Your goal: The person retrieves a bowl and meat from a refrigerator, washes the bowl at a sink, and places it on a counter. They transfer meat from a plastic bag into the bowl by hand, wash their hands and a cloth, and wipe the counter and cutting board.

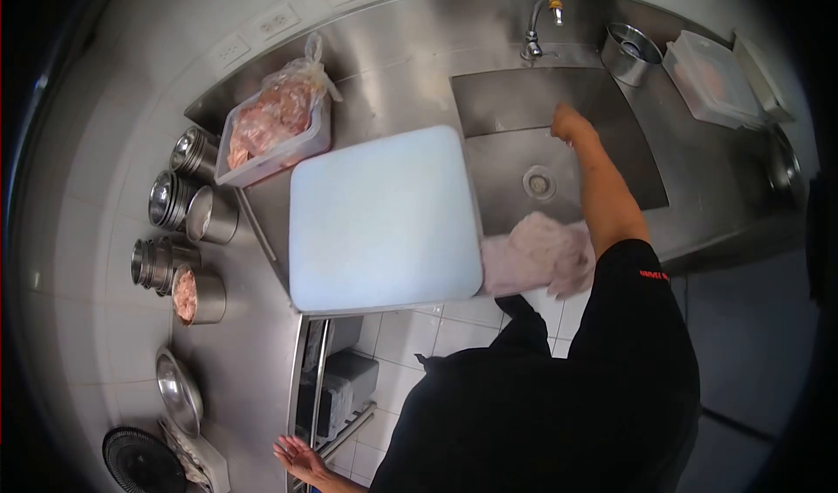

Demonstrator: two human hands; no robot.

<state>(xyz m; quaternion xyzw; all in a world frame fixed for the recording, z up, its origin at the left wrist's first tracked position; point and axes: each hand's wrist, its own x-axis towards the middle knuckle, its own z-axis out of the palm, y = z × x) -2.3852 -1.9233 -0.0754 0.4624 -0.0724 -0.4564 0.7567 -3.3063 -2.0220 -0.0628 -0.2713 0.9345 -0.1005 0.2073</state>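
My right hand [572, 125] reaches over the steel sink [497, 100], its fingers curled closed; what they hold, if anything, is hidden. The drain [539, 183] lies below it. My left hand [299, 458] is low at the left, its fingers apart and holding nothing, near the edge of the side counter [253, 380]. A crumpled pale pink cloth [541, 253] hangs over the sink's front edge, beside my right forearm. Left of the sink, a large pale blue cutting board [384, 218] lies flat on the counter with a bare surface.
A plastic tub [279, 160] holds bagged raw meat [279, 109]. Steel containers [209, 214] line the left wall, one with minced pink meat [185, 295]. The faucet [532, 35] rises behind the sink; a steel pot [630, 55] and clear plastic container [711, 78] stand to its right.
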